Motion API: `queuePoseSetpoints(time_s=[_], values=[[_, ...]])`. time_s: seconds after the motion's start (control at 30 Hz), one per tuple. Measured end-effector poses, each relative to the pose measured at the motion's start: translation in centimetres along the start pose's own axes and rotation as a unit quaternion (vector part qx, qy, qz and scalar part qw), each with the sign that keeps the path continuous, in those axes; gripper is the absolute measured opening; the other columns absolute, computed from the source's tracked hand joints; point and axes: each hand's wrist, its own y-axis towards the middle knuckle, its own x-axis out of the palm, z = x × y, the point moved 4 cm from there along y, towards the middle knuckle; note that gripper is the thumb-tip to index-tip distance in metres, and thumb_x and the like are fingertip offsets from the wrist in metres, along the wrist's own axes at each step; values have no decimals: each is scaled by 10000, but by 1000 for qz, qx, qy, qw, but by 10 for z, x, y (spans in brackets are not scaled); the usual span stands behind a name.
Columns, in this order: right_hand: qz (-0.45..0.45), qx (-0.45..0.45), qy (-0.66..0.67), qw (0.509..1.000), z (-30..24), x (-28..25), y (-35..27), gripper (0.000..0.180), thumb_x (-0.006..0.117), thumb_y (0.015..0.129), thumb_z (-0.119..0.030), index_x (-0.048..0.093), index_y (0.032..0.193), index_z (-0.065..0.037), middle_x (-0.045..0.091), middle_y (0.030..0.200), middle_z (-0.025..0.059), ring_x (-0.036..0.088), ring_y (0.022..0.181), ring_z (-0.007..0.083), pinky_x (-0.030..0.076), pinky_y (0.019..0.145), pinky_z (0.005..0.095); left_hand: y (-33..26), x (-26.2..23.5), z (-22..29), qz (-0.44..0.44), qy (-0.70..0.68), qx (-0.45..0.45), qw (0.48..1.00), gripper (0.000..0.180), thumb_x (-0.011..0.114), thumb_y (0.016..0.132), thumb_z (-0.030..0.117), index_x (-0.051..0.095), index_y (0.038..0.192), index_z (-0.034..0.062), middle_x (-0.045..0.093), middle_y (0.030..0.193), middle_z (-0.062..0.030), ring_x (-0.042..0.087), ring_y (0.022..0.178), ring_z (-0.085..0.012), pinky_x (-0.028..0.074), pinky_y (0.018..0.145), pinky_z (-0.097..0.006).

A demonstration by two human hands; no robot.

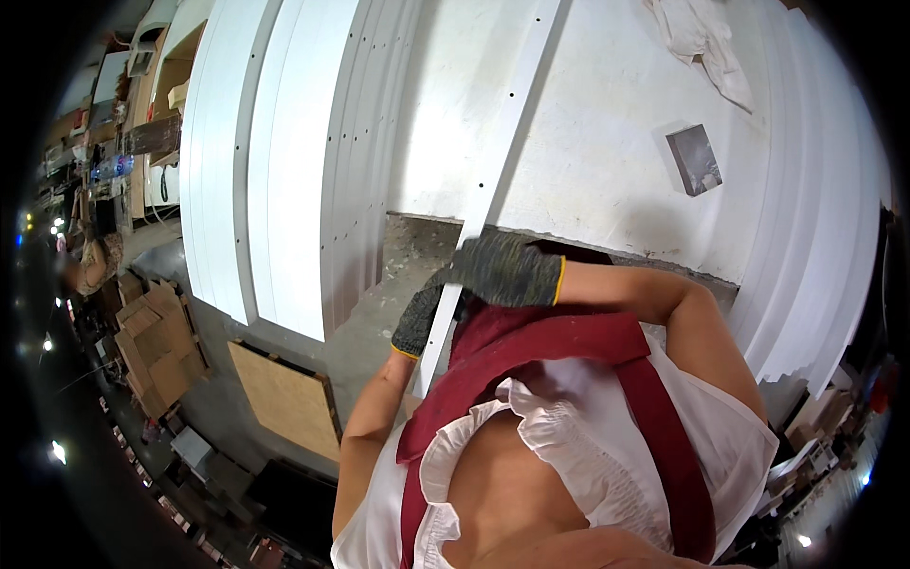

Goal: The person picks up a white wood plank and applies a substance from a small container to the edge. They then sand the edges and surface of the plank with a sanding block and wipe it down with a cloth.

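Both gloved hands, left hand [422,321] and right hand [507,268], are gripping a long white strip [493,161], steadying it over the near edge of the white table [607,180], right of stacked white panels [284,171].

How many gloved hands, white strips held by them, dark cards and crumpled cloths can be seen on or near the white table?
Gloved hands: 2, the left hand and the right hand, both in a grip on the strip
Long white strip: 1
Dark rectangular card on the table: 1
Crumpled white cloth: 1
Total: 5
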Motion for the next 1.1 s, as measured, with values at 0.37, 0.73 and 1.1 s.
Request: queuePoseSetpoints(time_s=[0.37,0.73,1.1], values=[[-13,17,-115,993,8,-22,-14,343,520,876,-203,664,1180,-135,582,811,60,580,684,233,449,508,398,-2,15,21,-126,-213,-109,963,373,731,775,108,684,1129,-1,715,1037,-91,666,962,-199,527,893,-329],[199,113,-293,928,245,-115,35,284,500,962,-130,617,1220,-148,631,932,92,626,826,239,538,737,333,0,17,1,-112,-253,-184,943,633,776,778,171,553,1343,-9,704,888,-64,672,796,-154,542,764,-296],[231,238,-325,886,403,-183,36,243,494,933,-256,693,1015,-144,661,987,146,609,939,340,495,821,464,-1,16,-14,-71,-255,-179,948,315,767,814,151,672,1069,-7,721,846,-115,687,693,-190,569,665,-320]])
